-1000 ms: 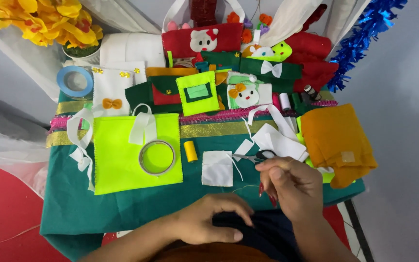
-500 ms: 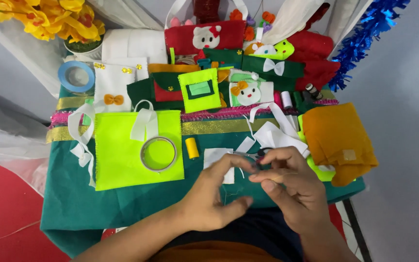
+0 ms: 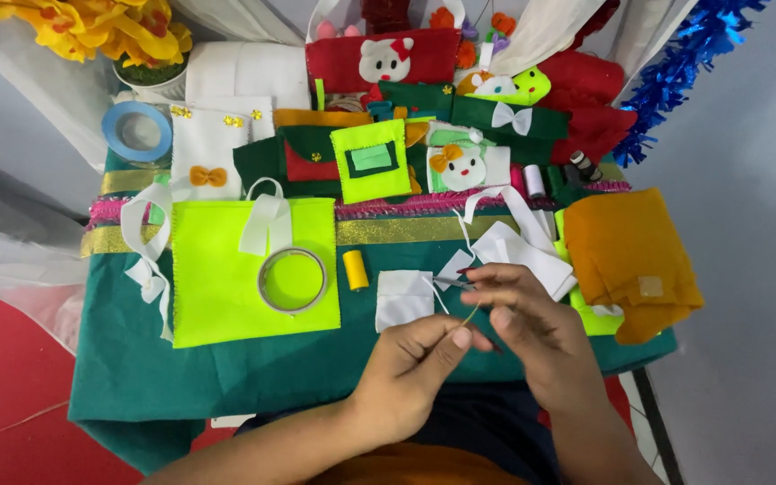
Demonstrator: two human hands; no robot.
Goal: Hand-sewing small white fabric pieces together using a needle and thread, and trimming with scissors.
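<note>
A person seated at a desk (image 3: 136,386) draped in dark green felt works with both bare hands just above its near edge. The left hand (image 3: 410,373) pinches a fine yellowish thread (image 3: 471,313) between thumb and forefinger, fingers pressed together on it. The right hand (image 3: 532,328) meets it from the other side, its fingers closed around something small and slim that may be a needle, though it is too small to tell for sure. The thread looks nearly weightless, limp and easy to lose, so it is best gripped close to its free end with the fingertips. Touching the fingertips lies a small white felt square (image 3: 403,296), soft, light and floppy, likely easiest to take by an edge or corner. Left of it stands a yellow thread spool (image 3: 355,268), then a neon yellow-green felt bag (image 3: 226,278) with a white handle and a clear tape roll (image 3: 292,279) resting on it. A folded orange cloth (image 3: 630,256) sits at the right. Farther back the desk is crowded with little felt pouches in red, green and white, some with bows and animal faces, a blue tape roll (image 3: 137,132) and a pot of yellow flowers (image 3: 92,31). Grey floor flanks the desk, a red mat (image 3: 2,395) lies at the left, and blue tinsel (image 3: 693,63) hangs at the upper right.
</note>
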